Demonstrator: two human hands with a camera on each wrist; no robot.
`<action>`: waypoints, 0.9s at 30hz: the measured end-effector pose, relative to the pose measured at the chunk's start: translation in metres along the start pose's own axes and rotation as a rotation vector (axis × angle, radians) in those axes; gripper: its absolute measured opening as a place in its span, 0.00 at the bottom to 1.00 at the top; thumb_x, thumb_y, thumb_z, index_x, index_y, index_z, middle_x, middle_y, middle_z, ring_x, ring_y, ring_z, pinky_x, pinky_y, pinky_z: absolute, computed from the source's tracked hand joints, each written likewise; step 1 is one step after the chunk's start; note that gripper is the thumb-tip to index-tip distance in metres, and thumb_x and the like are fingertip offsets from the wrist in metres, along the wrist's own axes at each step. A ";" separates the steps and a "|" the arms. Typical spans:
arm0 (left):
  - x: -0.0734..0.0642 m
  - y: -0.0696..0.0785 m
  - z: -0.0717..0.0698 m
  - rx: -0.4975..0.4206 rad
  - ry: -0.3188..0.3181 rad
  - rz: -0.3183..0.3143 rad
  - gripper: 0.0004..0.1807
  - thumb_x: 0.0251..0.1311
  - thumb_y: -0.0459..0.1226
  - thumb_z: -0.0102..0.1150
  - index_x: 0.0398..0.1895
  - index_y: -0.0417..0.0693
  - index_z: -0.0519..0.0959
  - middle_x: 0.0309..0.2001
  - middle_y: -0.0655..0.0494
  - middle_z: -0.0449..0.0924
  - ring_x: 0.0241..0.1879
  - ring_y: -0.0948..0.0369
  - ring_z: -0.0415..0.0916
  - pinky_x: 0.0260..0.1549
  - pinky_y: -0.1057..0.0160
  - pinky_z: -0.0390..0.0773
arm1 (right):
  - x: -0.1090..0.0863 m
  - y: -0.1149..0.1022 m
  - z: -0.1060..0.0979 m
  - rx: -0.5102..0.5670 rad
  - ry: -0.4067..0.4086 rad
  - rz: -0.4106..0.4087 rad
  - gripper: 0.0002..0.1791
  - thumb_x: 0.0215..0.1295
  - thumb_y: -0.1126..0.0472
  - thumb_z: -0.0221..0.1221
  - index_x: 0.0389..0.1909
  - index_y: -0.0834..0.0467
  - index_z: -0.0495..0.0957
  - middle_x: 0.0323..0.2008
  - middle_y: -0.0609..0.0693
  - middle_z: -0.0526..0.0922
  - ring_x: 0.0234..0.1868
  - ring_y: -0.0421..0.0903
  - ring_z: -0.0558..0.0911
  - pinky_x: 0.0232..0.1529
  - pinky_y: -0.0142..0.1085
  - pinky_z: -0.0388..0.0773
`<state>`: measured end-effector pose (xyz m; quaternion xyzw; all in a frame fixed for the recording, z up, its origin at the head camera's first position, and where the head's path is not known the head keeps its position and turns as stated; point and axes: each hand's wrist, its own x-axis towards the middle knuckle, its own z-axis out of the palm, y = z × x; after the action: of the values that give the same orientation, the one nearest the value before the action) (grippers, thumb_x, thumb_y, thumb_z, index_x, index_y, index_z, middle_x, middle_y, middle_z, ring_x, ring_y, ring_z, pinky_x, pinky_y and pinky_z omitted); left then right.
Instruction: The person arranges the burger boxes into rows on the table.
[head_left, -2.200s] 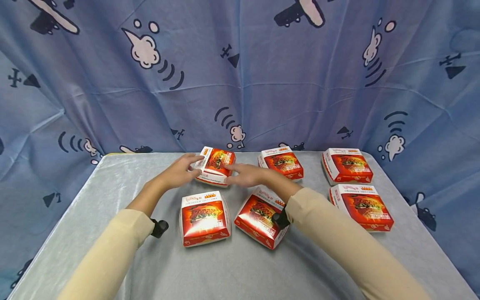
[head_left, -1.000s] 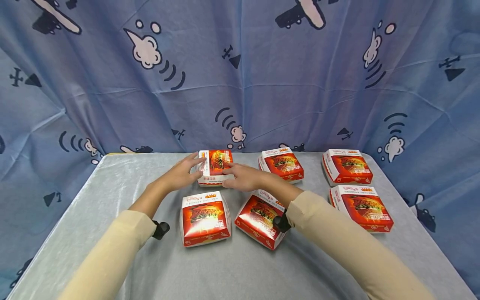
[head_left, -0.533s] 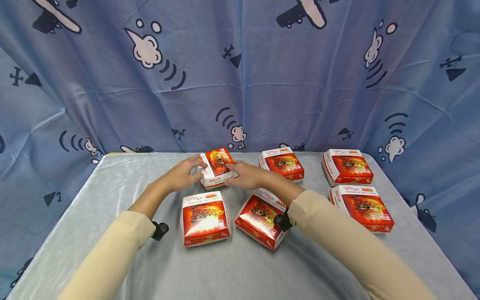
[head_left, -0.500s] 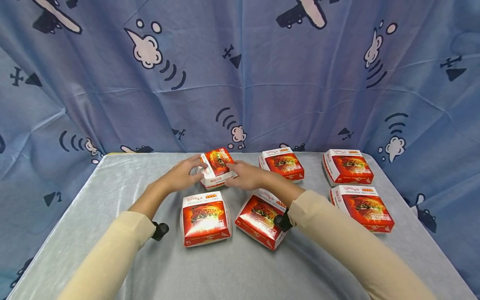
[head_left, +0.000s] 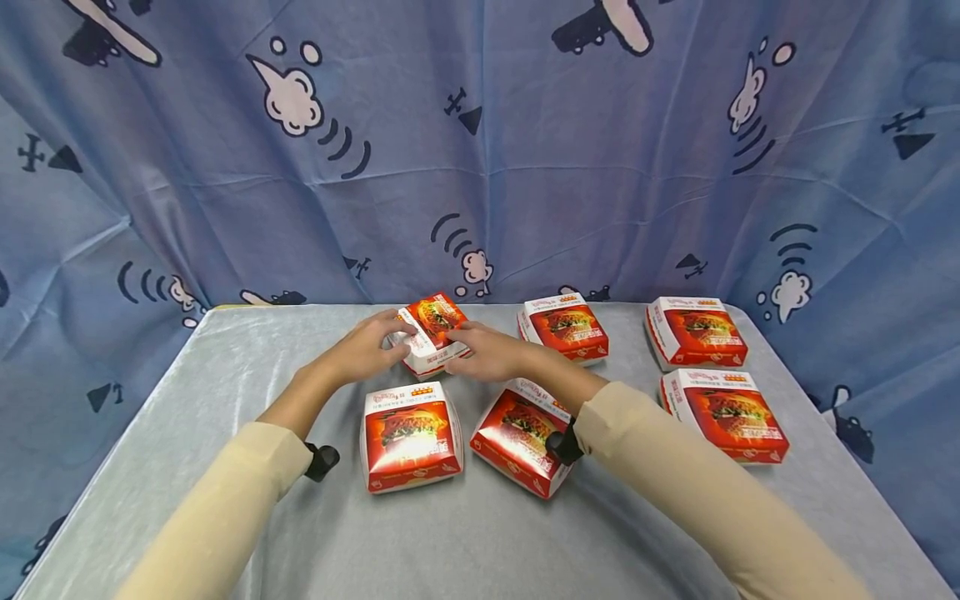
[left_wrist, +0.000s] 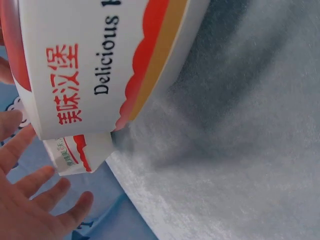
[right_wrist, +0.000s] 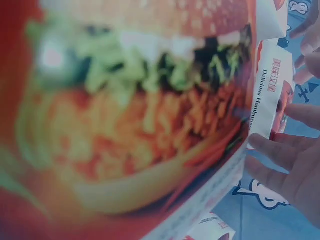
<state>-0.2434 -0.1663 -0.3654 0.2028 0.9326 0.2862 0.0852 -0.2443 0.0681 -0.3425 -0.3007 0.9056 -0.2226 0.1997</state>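
At the back of the table, a red and white cardboard burger box [head_left: 435, 323] lies between both hands, its front edge slanting up to the right. My left hand [head_left: 366, 348] is at its left side, fingers spread, with fingertips over the near left edge. From the right, my right hand [head_left: 493, 353] reaches the lid's right edge with outstretched fingers. The left wrist view shows the left fingers beside this box [left_wrist: 75, 155], partly hidden by a nearer one. In the right wrist view, the right fingers stand against its printed side [right_wrist: 270, 95].
Two more burger boxes lie nearer the front, one at left [head_left: 411, 437] and a tilted one [head_left: 517, 433] under the right forearm. Another [head_left: 564, 325] stands back right of the hands. Two [head_left: 697, 333] sit at the table's right side. A blue patterned curtain [head_left: 480, 150] hangs behind.
Between the hands, the back box has turned counter-clockwise; its front edge sloped down to the right earlier and now slopes up. The hands have shifted only slightly. The other boxes look unchanged.
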 end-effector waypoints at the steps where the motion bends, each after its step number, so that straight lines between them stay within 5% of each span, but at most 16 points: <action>1: 0.000 0.000 0.000 -0.002 0.001 -0.011 0.23 0.70 0.37 0.52 0.66 0.39 0.74 0.74 0.30 0.51 0.74 0.37 0.48 0.68 0.36 0.54 | 0.001 0.001 0.000 0.007 0.016 -0.009 0.33 0.71 0.55 0.53 0.72 0.68 0.62 0.71 0.66 0.62 0.72 0.59 0.62 0.71 0.48 0.59; 9: 0.001 -0.005 -0.001 -0.010 0.006 -0.046 0.28 0.70 0.38 0.50 0.72 0.39 0.66 0.75 0.29 0.47 0.74 0.36 0.47 0.69 0.37 0.52 | 0.003 0.008 -0.001 0.053 0.077 -0.021 0.30 0.70 0.57 0.54 0.68 0.69 0.67 0.67 0.64 0.69 0.70 0.57 0.66 0.70 0.46 0.61; 14: 0.001 -0.008 0.000 -0.015 0.009 -0.028 0.27 0.71 0.37 0.51 0.71 0.37 0.67 0.73 0.27 0.53 0.73 0.35 0.50 0.68 0.37 0.54 | 0.006 0.010 -0.001 0.068 0.087 -0.060 0.29 0.69 0.59 0.54 0.67 0.69 0.68 0.64 0.63 0.73 0.67 0.57 0.70 0.69 0.46 0.63; 20: 0.001 -0.011 0.002 -0.005 0.035 0.024 0.25 0.69 0.34 0.52 0.67 0.32 0.71 0.67 0.30 0.66 0.69 0.37 0.60 0.67 0.39 0.59 | 0.006 0.007 -0.001 0.081 0.135 -0.047 0.34 0.69 0.60 0.54 0.72 0.69 0.60 0.70 0.64 0.66 0.72 0.58 0.63 0.72 0.47 0.58; 27: 0.001 -0.013 0.002 -0.025 0.048 0.030 0.23 0.70 0.35 0.53 0.65 0.34 0.72 0.65 0.34 0.69 0.69 0.40 0.60 0.66 0.40 0.60 | 0.002 0.000 0.000 0.071 0.117 0.021 0.29 0.70 0.58 0.53 0.70 0.64 0.66 0.64 0.60 0.74 0.62 0.56 0.75 0.61 0.47 0.71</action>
<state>-0.2477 -0.1746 -0.3745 0.2091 0.9275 0.3039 0.0612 -0.2454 0.0670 -0.3425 -0.2705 0.9104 -0.2696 0.1592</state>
